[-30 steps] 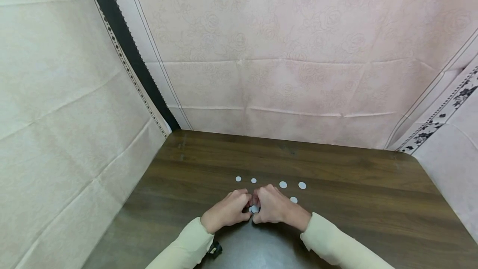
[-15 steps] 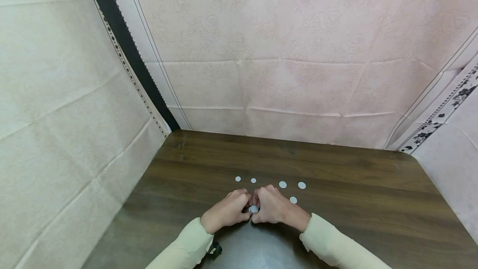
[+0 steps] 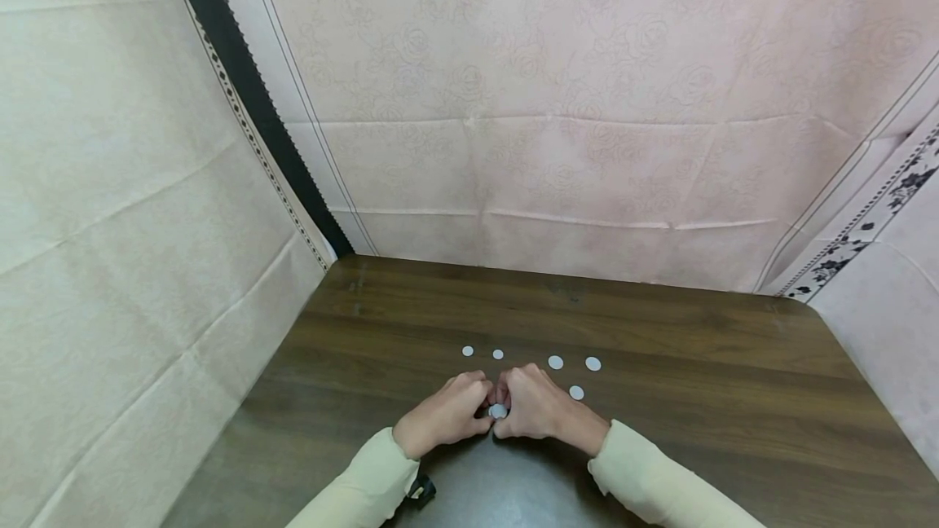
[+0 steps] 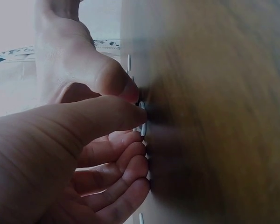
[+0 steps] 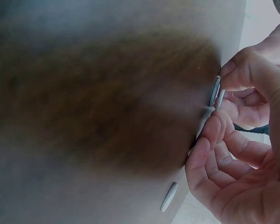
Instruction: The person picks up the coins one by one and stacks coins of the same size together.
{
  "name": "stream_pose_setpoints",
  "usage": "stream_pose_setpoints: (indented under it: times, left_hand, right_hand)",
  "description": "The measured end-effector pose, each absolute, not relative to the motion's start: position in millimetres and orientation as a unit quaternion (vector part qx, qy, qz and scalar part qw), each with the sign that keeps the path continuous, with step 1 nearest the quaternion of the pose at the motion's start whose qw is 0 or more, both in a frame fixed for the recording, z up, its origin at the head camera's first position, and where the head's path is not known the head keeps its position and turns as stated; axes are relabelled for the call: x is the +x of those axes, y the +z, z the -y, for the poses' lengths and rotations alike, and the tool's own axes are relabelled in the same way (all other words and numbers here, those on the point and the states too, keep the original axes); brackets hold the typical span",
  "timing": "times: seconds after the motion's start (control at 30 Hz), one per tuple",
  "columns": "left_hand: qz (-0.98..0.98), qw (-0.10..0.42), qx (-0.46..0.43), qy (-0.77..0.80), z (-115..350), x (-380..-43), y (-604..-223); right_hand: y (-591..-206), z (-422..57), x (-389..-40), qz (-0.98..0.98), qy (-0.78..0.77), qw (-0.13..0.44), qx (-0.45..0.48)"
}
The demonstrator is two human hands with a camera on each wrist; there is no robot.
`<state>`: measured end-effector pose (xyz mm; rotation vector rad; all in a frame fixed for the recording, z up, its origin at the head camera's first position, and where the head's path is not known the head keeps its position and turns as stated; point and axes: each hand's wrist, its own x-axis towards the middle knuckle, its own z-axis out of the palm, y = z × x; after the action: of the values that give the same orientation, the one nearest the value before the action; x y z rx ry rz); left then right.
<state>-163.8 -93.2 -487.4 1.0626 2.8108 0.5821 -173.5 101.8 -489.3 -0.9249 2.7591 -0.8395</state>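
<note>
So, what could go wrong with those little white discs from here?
Two small slips seem possible. The white discs between the left hand and the right hand appear to overlap, so an uneven push might slide one off another. A separate white disc lies on the wood-grain table just beyond the right hand's wrist, so a careless sweep could knock it out of place.

Head view softly lit, pale glare on table [image 3: 477,495], 2 wrist views dimmer, its grain blurred
</note>
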Motion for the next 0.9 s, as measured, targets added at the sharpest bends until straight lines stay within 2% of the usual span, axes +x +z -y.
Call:
stream_pose_setpoints:
  times: [0.9]
  left_hand:
    - [-0.914, 0.050, 0.351, 0.197, 96.7, -165.4, -487.5]
  right_hand:
    - [-488.2, -101.8, -176.6, -0.906, -0.280, 0.072, -0.307]
